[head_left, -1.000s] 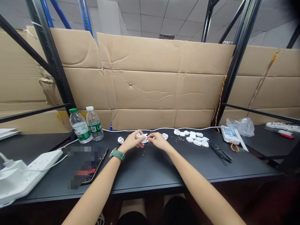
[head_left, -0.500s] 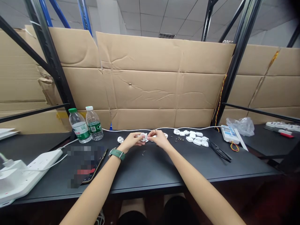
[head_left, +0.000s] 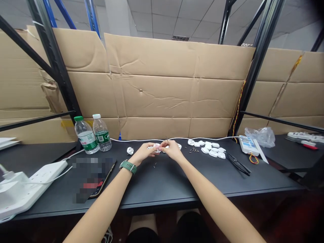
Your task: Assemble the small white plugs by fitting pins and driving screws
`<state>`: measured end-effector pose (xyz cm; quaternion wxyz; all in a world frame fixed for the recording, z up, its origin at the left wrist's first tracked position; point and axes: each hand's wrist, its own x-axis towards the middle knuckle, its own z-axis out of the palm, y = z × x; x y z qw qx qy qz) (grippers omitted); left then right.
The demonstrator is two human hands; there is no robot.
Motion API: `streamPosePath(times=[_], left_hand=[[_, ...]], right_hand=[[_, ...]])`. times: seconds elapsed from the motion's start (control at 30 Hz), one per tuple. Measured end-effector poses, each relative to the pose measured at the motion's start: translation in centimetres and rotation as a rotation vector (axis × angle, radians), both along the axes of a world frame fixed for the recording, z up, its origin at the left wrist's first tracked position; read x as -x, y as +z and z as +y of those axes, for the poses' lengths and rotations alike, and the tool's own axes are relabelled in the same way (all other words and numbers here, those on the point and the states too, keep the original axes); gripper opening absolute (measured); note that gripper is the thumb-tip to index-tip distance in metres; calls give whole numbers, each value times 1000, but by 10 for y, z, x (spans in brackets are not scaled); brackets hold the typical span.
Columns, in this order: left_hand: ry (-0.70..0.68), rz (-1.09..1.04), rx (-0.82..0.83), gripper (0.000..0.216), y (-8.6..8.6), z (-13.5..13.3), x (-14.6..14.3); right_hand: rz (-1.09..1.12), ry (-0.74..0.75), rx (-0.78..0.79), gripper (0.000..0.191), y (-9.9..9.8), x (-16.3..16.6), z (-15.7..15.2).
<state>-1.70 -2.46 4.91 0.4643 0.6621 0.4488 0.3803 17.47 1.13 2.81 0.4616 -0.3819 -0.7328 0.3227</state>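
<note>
My left hand [head_left: 143, 153], wearing a green-banded watch, has its fingers closed around a small white plastic casing [head_left: 157, 147]. Opposite it, my right hand [head_left: 173, 151] is pinched, its fingertips touching or very close to the casing. A thin dark rod [head_left: 166, 139] sticks up from the right fingers; its lower end is hidden. Another round white casing [head_left: 130, 151] lies left of my left hand. Behind my right fingers a further white piece [head_left: 179, 146] is partly hidden. Tiny screws [head_left: 155, 165] rest on the black table in front of my hands.
Several white casings [head_left: 213, 153] and loose screws [head_left: 194, 150] lie to the right, beside black tweezers [head_left: 238, 163]. A white device [head_left: 248, 145] stands farther right. Two bottles [head_left: 102, 135], a phone [head_left: 103, 182] and a power strip [head_left: 32, 185] are at left. Cardboard [head_left: 157, 98] walls the back.
The casing between my hands has turned slightly, and my fingertips now cover more of it. The thin rod stands out more above my right hand. Both arms stay nearly in place.
</note>
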Motion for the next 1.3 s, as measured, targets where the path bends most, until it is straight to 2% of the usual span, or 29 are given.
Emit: streamPosePath(times=[0.17,0.4,0.53,0.77,1.3], left_hand=[[-93,-51,60,63,5,-4,1],[-95,-98,73,75,1,-2,3],[-107,-94,64,69,1,-1,3],[-29,-105,91,70,3,-3,1],[7,-95,76,64,0,-3,-3]], right_hand=[[-27,22,-13,12,3,-3,-1],[-98,42,-29,8,3,-6,0],[-90,64,-10,9,5,-7,-1],[-117,-125,-6,10,11,-9,-5],[-185,-119,-32,9,9,-5,-3]])
